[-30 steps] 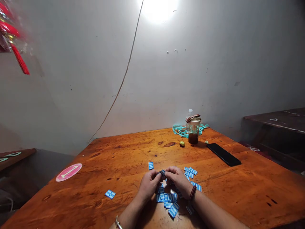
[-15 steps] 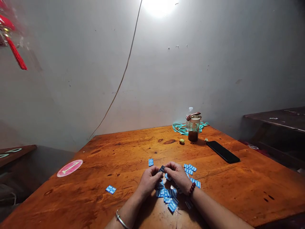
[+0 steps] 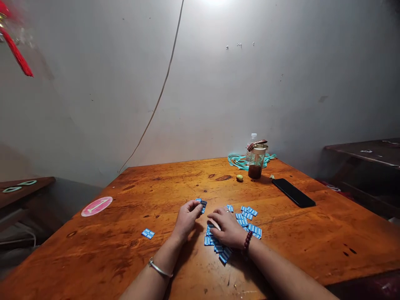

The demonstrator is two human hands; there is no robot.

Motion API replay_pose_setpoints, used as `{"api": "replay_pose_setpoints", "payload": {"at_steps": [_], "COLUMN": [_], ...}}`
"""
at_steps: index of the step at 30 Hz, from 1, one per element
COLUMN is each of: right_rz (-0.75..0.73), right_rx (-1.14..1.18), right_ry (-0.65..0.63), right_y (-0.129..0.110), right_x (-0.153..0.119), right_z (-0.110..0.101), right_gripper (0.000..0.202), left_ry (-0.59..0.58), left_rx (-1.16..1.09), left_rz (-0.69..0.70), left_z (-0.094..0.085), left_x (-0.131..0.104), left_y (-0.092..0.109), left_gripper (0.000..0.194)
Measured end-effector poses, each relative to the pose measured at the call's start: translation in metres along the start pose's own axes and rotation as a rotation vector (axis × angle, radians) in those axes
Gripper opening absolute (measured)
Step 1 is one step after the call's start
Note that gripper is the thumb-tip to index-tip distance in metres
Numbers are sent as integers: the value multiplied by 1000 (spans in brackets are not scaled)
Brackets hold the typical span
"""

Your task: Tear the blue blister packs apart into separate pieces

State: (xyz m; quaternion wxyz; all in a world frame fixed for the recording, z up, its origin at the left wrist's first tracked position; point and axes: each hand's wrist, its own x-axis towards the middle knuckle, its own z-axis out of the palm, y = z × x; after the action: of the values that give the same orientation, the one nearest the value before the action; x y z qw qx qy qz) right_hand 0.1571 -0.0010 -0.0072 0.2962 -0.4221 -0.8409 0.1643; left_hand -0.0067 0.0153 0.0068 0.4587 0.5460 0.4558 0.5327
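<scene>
Near the middle of the wooden table (image 3: 118,254), my left hand (image 3: 187,219) pinches a small dark-backed rectangular piece (image 3: 204,203) between thumb and fingertips. Partly hidden behind that piece lies a blue-and-white striped piece (image 3: 198,200). My right hand (image 3: 228,228) rests over a loose heap of similar striped pieces (image 3: 222,251), palm down, with thumb and fingers apart; it covers part of the heap. More of these pieces (image 3: 249,212) spread out to its right. One joined-looking striped piece (image 3: 148,233) lies alone left of my left hand.
At the back right stand a strapped cup of dark liquid (image 3: 256,162) and a clear bottle (image 3: 253,136), with turquoise ribbon (image 3: 236,161) around them. A small yellow-green object (image 3: 239,178) and a black phone (image 3: 293,193) lie nearby. A round pink sticker (image 3: 96,206) is at left.
My hands have come apart. The left one has moved forward beside the lone striped piece, keeping the small piece. The right one has let go of it and come down on the heap.
</scene>
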Motion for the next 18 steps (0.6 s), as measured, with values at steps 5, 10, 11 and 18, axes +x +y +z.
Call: {"api": "replay_pose_setpoints", "payload": {"at_steps": [5, 10, 11, 18], "right_rz": [-36, 42, 50, 23], "right_rx": [-161, -78, -60, 11], "right_ry": [-119, -112, -102, -80], "right_y": [-4, -2, -2, -3], "right_x": [-2, 0, 0, 1], "right_z": [-1, -1, 0, 5], "right_gripper": [23, 15, 13, 13], "left_ry": [-37, -42, -38, -20], "left_rx": [8, 26, 31, 65], "left_rz": [-6, 9, 9, 32], "left_z": [5, 7, 7, 5], "left_x": [-3, -4, -4, -3], "left_y": [0, -3, -4, -13], "left_gripper": [23, 21, 21, 20]}}
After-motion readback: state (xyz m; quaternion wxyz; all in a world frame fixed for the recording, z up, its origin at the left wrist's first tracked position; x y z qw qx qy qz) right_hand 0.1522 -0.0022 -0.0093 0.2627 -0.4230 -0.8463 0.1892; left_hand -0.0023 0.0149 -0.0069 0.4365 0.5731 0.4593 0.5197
